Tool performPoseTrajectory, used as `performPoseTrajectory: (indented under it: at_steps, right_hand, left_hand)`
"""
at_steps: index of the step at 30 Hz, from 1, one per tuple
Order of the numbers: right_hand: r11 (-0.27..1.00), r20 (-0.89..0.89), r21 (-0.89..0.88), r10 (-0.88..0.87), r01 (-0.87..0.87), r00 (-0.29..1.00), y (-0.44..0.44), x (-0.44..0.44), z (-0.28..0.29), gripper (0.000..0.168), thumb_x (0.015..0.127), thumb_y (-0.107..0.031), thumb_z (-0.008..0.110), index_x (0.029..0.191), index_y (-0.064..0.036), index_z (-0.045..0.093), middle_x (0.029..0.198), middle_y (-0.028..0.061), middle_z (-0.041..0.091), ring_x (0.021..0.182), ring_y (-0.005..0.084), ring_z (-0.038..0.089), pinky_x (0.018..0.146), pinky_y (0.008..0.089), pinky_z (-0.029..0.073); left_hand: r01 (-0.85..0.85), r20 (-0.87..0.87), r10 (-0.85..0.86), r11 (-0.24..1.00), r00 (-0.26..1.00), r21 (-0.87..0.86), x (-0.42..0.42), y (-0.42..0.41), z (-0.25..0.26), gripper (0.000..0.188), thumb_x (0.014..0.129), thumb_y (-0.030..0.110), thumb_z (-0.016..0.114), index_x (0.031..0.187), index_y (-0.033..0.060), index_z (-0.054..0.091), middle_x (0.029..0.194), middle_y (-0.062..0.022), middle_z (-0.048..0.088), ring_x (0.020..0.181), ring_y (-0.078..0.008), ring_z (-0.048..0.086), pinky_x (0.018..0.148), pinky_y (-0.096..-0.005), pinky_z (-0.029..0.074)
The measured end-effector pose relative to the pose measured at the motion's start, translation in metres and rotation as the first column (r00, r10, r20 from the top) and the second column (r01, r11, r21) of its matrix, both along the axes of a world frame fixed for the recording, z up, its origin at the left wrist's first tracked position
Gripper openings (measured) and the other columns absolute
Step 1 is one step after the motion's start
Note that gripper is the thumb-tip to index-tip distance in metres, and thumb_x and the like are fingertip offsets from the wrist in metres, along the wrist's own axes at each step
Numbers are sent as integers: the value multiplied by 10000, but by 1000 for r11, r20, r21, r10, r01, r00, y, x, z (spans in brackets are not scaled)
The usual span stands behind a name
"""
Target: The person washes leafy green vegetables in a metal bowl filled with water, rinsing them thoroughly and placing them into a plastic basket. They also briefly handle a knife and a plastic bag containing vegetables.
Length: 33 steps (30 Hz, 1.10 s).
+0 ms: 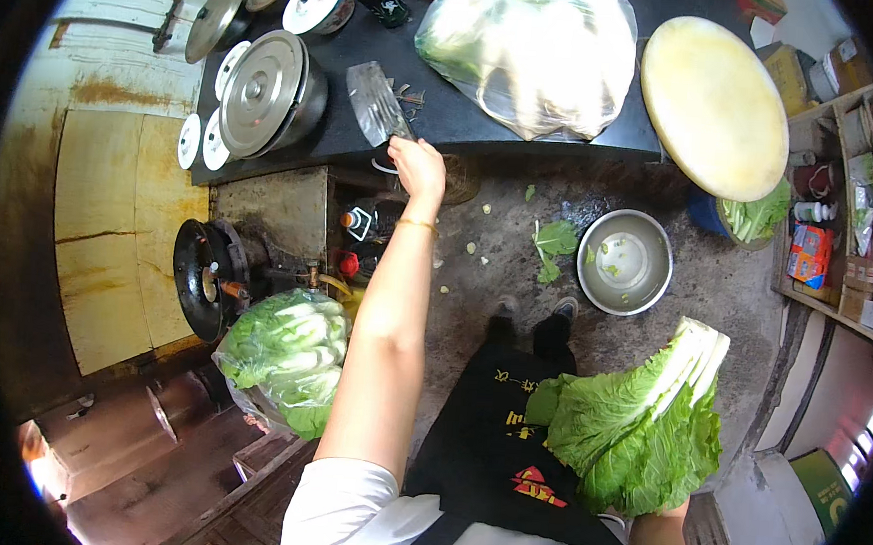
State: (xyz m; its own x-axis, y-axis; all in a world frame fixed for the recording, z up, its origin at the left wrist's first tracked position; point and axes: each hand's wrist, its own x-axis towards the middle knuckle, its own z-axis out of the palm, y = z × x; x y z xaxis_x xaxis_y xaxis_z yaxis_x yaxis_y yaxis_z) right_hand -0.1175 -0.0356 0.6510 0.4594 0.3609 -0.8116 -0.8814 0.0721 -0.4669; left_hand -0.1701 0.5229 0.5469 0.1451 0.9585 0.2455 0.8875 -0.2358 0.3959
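Observation:
My left hand (419, 168) reaches out to the edge of the black counter (317, 134) and grips the handle of a cleaver (375, 104). Its wide blade lies over the counter top, beside a few dark scraps. On my other side a large leafy Chinese cabbage (641, 427) is held up against my black apron (470, 454), white stalk ends pointing away from me. My right forearm (657, 532) comes up beneath it; the hand itself is hidden by the leaves. Past the cabbage, a steel basin (624, 261) with some leaf bits stands on the floor.
A clear bag of vegetables (525, 53) and a round chopping board (716, 106) are at the counter. Lidded pot (263, 97) stands left. Below are a black wok (203, 281) and bagged greens (289, 361). Loose leaves (554, 242) lie on the floor; shelves (835, 192) stand right.

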Motion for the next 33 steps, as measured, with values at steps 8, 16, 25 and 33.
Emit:
performPoseTrajectory:
  at_steps: [8,16,25,33]
  right_hand:
    - [998,-31,-40,-51,50,998,-1,12,-12,616,777,-449,484,1238,-40,459,1148,140,551,1008,276,550,877,389,443]
    - [998,-44,-53,-35,33,998,31,15,-10,619,786,-468,469,1241,-48,458,1152,138,549,1012,278,547,878,394,442]
    - [994,-66,-108,-23,16,998,44,51,2,623,796,-489,452,1245,-56,456,1157,135,546,1016,279,544,878,400,440]
    - [996,-72,-38,82,-85,994,66,105,-31,628,804,-507,437,1248,-64,455,1162,132,544,1019,280,542,878,405,439]
  left_hand:
    - [-229,-165,194,947,967,-226,8,-3,-19,316,799,22,502,1018,-139,339,1039,-325,445,929,-394,552,830,-421,474]
    - [-179,-60,169,940,984,-290,28,29,-38,244,877,110,371,917,-55,546,1014,-213,580,884,-358,601,769,-451,501]
    - [-88,-330,28,981,944,-171,61,61,10,529,855,413,500,1064,-72,531,1136,-278,486,1075,-385,483,905,-441,393]
    - [670,693,-202,537,692,-513,18,-211,29,176,871,190,532,880,14,539,864,-143,569,760,-254,560,708,-374,451]
